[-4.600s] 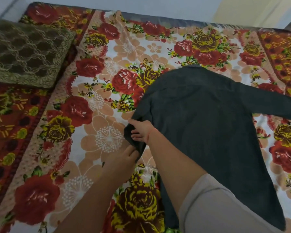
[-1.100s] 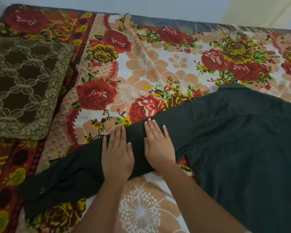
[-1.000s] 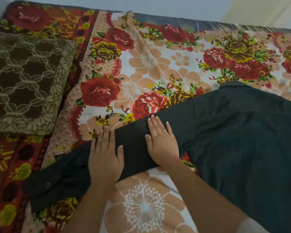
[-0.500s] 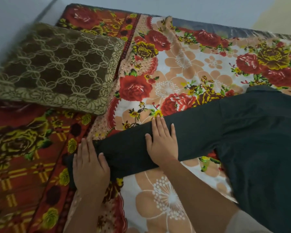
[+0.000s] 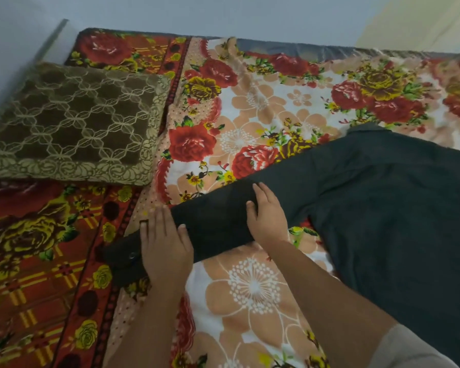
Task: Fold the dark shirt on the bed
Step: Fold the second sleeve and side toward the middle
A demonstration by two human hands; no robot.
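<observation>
Flat hands (image 5: 165,251) on shirt sleeve (image 5: 218,224)

Dim, soft, even light; faint shadows. Glare at 12 o'clock. Blurred throughout; wide-angle bending towards 9 and 3 o'clock.

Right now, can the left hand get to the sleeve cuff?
Probably yes. The left hand lies flat on the dark shirt sleeve right beside the cuff, which sticks out past its fingers with its button showing. Nothing covers the cuff; the right hand presses farther up the sleeve.
</observation>
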